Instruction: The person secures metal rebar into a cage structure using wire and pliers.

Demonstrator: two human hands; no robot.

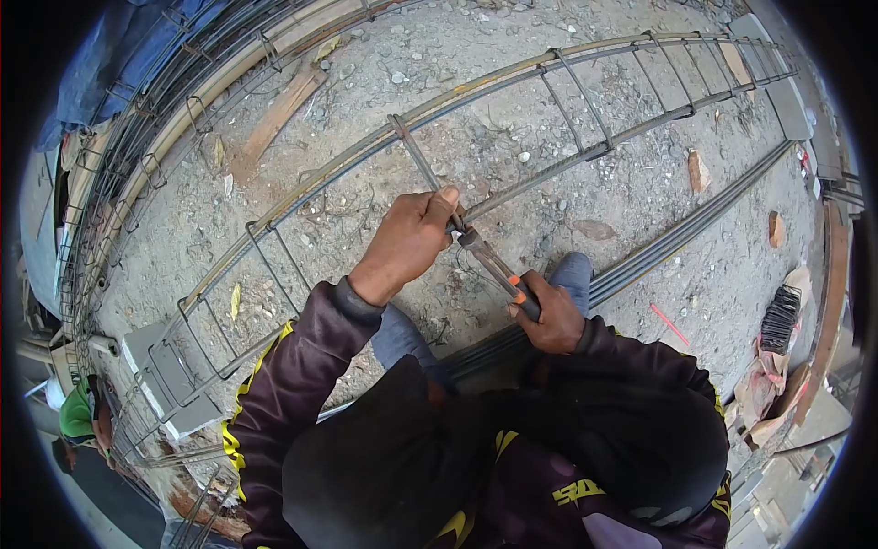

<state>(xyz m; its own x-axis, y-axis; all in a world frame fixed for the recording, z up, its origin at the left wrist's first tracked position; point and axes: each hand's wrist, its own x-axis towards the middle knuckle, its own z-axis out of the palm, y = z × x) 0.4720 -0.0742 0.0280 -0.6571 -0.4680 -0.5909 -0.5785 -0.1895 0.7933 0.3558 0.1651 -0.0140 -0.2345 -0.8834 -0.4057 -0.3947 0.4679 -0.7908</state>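
A long rebar cage (576, 169) with square stirrups crosses the view in front of me. My left hand (412, 236) is closed round a stirrup (417, 156) where it meets the near bar, thumb on top. In my right hand (551, 316) are pincers (494, 265) with black and orange handles. Their jaws touch the joint right beside my left fingertips. Any tie wire between the jaws is too small to make out.
Bundled rebars (677, 224) lie on the ground near my feet. Blocks (782, 101) sit under the cage ends. More cages (128, 183) stand at the left, a wood piece (283, 110) near them. A stack of stirrups (780, 320) lies right. A person in green (78, 412) is lower left.
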